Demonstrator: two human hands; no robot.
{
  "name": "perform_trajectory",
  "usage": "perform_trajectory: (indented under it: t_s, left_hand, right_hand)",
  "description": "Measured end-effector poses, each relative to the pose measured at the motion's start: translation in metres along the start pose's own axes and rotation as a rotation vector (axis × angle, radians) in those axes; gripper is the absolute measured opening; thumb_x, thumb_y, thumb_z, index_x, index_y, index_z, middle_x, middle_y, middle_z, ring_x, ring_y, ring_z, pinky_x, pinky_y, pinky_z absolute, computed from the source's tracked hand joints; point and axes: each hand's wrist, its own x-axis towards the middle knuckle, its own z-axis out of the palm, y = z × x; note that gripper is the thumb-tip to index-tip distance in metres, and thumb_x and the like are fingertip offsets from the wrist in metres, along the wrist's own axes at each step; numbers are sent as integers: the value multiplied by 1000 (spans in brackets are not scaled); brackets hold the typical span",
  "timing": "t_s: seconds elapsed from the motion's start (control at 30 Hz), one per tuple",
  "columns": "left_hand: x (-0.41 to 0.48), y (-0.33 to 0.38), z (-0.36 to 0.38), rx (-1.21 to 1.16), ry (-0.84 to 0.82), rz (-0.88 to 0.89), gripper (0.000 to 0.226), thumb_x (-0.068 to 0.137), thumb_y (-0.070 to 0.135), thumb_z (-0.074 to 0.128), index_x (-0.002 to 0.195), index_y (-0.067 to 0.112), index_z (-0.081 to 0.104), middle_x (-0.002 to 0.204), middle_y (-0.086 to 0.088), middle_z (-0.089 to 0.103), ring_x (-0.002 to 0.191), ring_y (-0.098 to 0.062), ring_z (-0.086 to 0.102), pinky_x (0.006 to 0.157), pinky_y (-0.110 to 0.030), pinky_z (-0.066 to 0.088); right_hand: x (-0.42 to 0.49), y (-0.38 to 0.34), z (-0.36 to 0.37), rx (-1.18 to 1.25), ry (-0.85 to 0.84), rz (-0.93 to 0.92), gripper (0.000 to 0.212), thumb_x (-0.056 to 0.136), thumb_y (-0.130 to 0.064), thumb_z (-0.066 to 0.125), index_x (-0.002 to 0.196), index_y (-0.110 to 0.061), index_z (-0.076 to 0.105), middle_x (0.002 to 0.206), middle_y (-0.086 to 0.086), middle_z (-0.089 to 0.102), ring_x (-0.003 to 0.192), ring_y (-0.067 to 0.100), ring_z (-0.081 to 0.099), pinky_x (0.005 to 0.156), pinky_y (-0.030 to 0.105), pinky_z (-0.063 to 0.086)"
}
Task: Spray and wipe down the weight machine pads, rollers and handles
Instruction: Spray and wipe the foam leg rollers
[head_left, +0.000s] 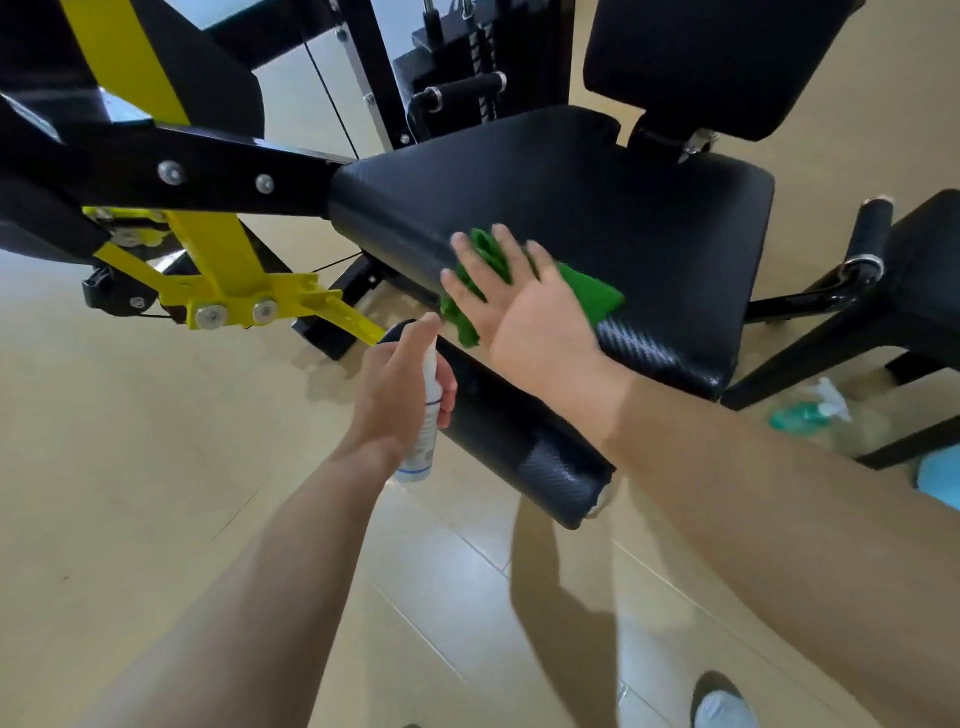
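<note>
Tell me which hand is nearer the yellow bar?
Left. The left hand, gripping the spray bottle, is beside the tip of the yellow bar; the right hand presses the green cloth on the seat pad, farther away.

You stand on a glossy beige tiled floor (156, 467); a teal spray bottle (810, 410) lies on it, far to the right.

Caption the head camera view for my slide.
Right hand presses green cloth on seat pad; left hand grips spray bottle.

We see a seat pad (597, 197) of glossy, woven-textured black vinyl, a soft green cloth (589, 296), painted metal frame (223, 260), and smooth tiled floor (130, 441).
</note>
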Motion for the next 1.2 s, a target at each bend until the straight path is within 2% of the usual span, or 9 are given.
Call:
perform_trajectory:
  t_s: [0.13, 0.23, 0.3, 0.5, 0.6, 0.77, 0.87, 1.0, 1.2]
  left_hand:
    - [13, 1, 0, 103, -27, 22, 64, 107, 40, 45, 51, 11, 54, 50, -7, 57, 43, -16, 54, 47, -23, 50]
    - [32, 3, 1, 200, -44, -18, 64, 107, 46, 46, 55, 10, 56, 51, -3, 59, 44, -11, 57, 50, -22, 51]
    - [46, 7, -1, 179, -23, -45, 63, 107, 48, 46, 57, 9, 56, 51, -2, 59, 44, -10, 56, 49, -22, 51]
    - [84, 16, -13, 72, 134, -129, 59, 106, 47, 46, 63, 8, 56, 57, -8, 61, 45, -16, 55, 49, -25, 49]
    - [95, 17, -17, 52, 175, -166, 56, 106, 42, 44, 63, 8, 54, 57, -9, 59, 47, -19, 54, 54, -27, 48]
    - [103, 14, -22, 68, 195, -166, 59, 103, 51, 44, 62, 10, 55, 59, -8, 61, 52, -19, 55, 59, -31, 50]
    - [106, 12, -32, 4, 177, -146, 67, 105, 55, 43, 55, 12, 54, 55, -6, 58, 49, -20, 53, 57, -31, 47]
    - [120, 8, -61, 16, 148, -61, 75, 106, 52, 43, 43, 12, 53, 49, -11, 53, 42, -22, 49, 51, -30, 44]
    - [145, -9, -102, 9, 134, 67, 66, 105, 48, 44, 52, 9, 51, 50, -9, 51, 42, -20, 47, 49, -27, 40]
  right_hand:
    - [-83, 43, -8, 112, 27, 63, 76, 91, -37, 62, 157, -20, 31, 165, 14, 23, 135, 45, 42, 110, 52, 39]
    - [-105, 61, -17, 293, 89, 95, 72, 79, -27, 74, 147, -20, 51, 154, 9, 46, 103, 38, 64, 78, 42, 57]
    - [-97, 64, -24, 413, 191, 113, 71, 79, -18, 74, 147, -20, 51, 149, 6, 51, 102, 33, 67, 71, 38, 61]
    - [-45, 66, -41, 740, 498, 265, 56, 80, -10, 72, 132, -1, 52, 131, 11, 53, 108, 19, 57, 87, 22, 49]
    - [-30, 64, -37, 736, 299, 322, 51, 85, -24, 70, 130, -8, 53, 137, 6, 51, 110, 22, 58, 90, 25, 45]
    - [-34, 32, -13, 186, -13, 261, 81, 88, -60, 53, 149, -10, 33, 157, 17, 34, 131, 46, 44, 107, 55, 38]
    - [-9, 8, 0, 131, -22, 150, 74, 99, -47, 50, 154, -6, 20, 159, 24, 25, 137, 53, 33, 111, 57, 30]
    - [69, -34, 5, 88, 42, 124, 55, 102, -27, 41, 153, -9, 34, 157, 21, 35, 138, 51, 38, 111, 58, 34]
    - [181, -84, 9, 29, 59, 82, 56, 106, -25, 34, 158, -15, 19, 167, 12, 12, 150, 44, 14, 119, 56, 18]
